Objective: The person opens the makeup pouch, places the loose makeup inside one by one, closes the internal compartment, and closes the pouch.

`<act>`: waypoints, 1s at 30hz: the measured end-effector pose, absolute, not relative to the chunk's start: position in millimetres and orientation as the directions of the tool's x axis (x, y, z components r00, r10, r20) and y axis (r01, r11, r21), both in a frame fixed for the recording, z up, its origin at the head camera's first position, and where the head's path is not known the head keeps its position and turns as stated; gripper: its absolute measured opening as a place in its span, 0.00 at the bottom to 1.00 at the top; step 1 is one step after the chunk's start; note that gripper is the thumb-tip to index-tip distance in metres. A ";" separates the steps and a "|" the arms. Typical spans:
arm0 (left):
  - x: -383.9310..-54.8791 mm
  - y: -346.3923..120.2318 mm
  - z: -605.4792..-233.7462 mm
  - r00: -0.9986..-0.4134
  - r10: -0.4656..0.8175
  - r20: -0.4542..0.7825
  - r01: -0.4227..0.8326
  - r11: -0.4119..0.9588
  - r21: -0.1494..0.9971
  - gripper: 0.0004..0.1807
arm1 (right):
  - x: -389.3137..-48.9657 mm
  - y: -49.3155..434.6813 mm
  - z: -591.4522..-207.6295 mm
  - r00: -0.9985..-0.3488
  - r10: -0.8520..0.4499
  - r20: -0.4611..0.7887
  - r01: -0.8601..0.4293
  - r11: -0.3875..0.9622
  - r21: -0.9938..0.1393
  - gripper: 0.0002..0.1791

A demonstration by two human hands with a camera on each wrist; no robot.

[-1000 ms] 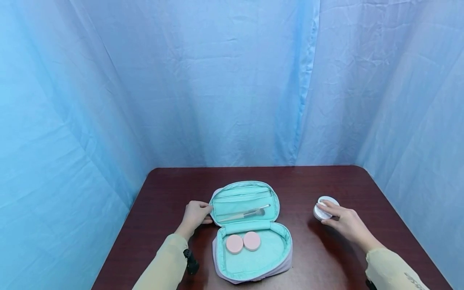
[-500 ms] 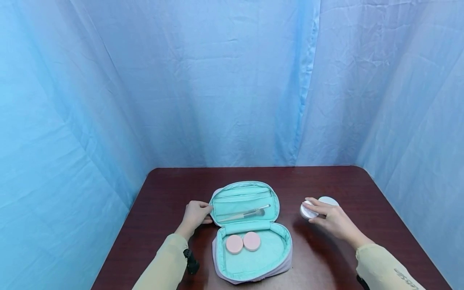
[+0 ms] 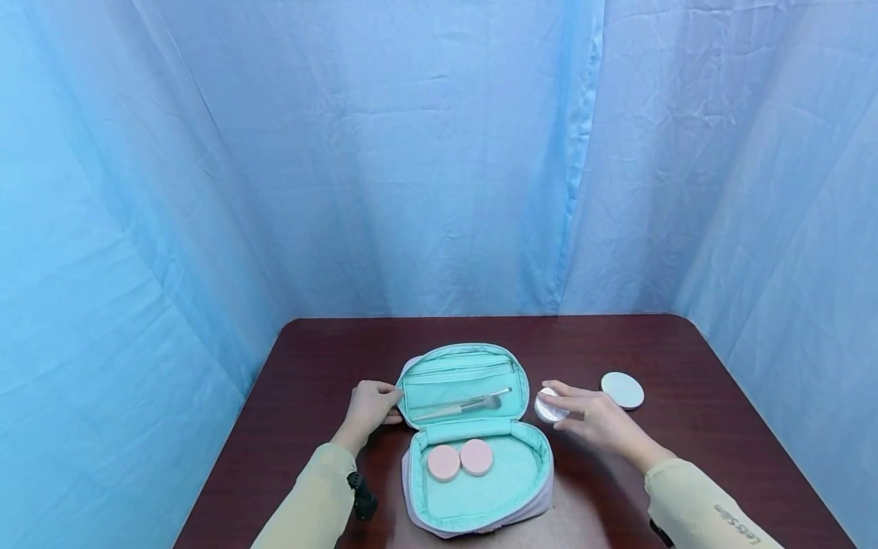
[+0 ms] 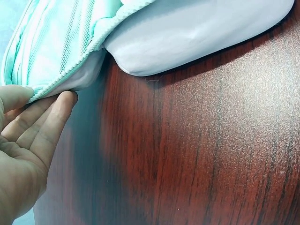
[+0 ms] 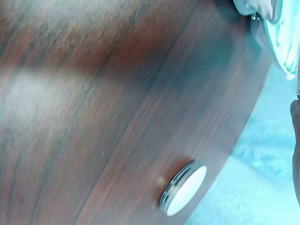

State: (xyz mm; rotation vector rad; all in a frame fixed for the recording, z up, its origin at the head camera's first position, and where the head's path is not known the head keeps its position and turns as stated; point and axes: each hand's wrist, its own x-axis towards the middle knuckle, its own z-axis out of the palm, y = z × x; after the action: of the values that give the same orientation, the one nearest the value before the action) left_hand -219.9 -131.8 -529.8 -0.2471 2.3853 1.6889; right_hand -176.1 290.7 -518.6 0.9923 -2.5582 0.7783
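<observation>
Right grip (image 3: 600, 419) pinches the jar (image 3: 549, 412), likely light, stiff and slick, by its sides, probably the best hold; left of it, the soft-looking bag (image 3: 490, 499) has its edge pinched in the left grip (image 3: 366, 410)

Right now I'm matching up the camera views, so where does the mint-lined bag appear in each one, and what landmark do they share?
Head: the mint-lined bag lies open, low and near the middle.
Left wrist: the mint-lined bag runs along the top, its lining at upper left, where the left hand pinches its edge.
Right wrist: top right corner, cut off by the frame.
Shared landmark: the dark red table.
</observation>
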 end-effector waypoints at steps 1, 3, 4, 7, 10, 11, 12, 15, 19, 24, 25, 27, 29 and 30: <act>-220.1 -131.8 -529.9 -0.964 -0.016 -0.265 -0.255 0.328 0.909 0.14 | -175.7 288.6 -519.1 -0.725 -0.536 0.432 -0.686 0.618 -0.385 0.36; -220.5 -131.8 -530.2 -0.964 -0.016 -0.264 -0.255 0.327 0.910 0.14 | -174.8 284.7 -520.2 -0.734 -0.542 0.410 -0.678 0.620 -0.395 0.35; -220.6 -131.8 -530.1 -0.964 -0.017 -0.265 -0.256 0.326 0.910 0.14 | -174.1 282.8 -520.7 -0.739 -0.543 0.398 -0.673 0.619 -0.405 0.35; -220.4 -131.6 -529.5 -0.964 -0.017 -0.264 -0.255 0.325 0.911 0.14 | -172.2 277.7 -523.4 -0.753 -0.551 0.360 -0.658 0.605 -0.448 0.34; -219.6 -131.3 -528.6 -0.964 -0.019 -0.265 -0.256 0.327 0.910 0.14 | -171.6 273.0 -526.9 -0.736 -0.577 0.355 -0.674 0.577 -0.461 0.34; -219.4 -131.2 -528.4 -0.964 -0.020 -0.265 -0.257 0.327 0.910 0.14 | -171.5 271.5 -527.7 -0.732 -0.584 0.350 -0.678 0.571 -0.464 0.34; -219.2 -131.1 -528.4 -0.964 -0.021 -0.266 -0.258 0.327 0.909 0.14 | -171.5 270.1 -528.4 -0.727 -0.592 0.347 -0.682 0.566 -0.463 0.34; -219.0 -131.0 -528.3 -0.963 -0.023 -0.267 -0.259 0.327 0.909 0.14 | -171.1 265.6 -529.1 -0.728 -0.606 0.322 -0.678 0.564 -0.472 0.33; -219.7 -130.9 -528.9 -0.963 -0.022 -0.267 -0.260 0.328 0.908 0.14 | -169.5 259.6 -529.8 -0.735 -0.614 0.286 -0.663 0.565 -0.492 0.32; -220.4 -130.9 -529.1 -0.964 -0.024 -0.266 -0.258 0.332 0.907 0.14 | -167.8 251.3 -533.2 -0.727 -0.635 0.261 -0.669 0.569 -0.478 0.33; -220.4 -130.9 -529.1 -0.964 -0.024 -0.266 -0.259 0.332 0.907 0.13 | -167.5 249.7 -534.3 -0.723 -0.641 0.256 -0.672 0.568 -0.475 0.33; -220.3 -130.9 -529.2 -0.963 -0.025 -0.267 -0.260 0.332 0.907 0.13 | -166.7 247.2 -536.5 -0.716 -0.652 0.249 -0.677 0.562 -0.475 0.33; -220.3 -130.9 -529.4 -0.963 -0.024 -0.267 -0.259 0.333 0.906 0.13 | -165.8 245.1 -538.4 -0.713 -0.657 0.247 -0.679 0.558 -0.477 0.33; -220.3 -130.9 -529.5 -0.964 -0.024 -0.266 -0.258 0.335 0.906 0.13 | -165.3 244.1 -539.3 -0.713 -0.658 0.243 -0.679 0.561 -0.473 0.33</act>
State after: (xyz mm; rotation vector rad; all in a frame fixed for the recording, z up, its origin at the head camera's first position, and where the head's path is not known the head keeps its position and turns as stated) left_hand -220.3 -130.9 -529.5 -0.2567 2.3917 1.6826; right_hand -165.3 244.1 -539.3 1.1751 -2.7409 0.8575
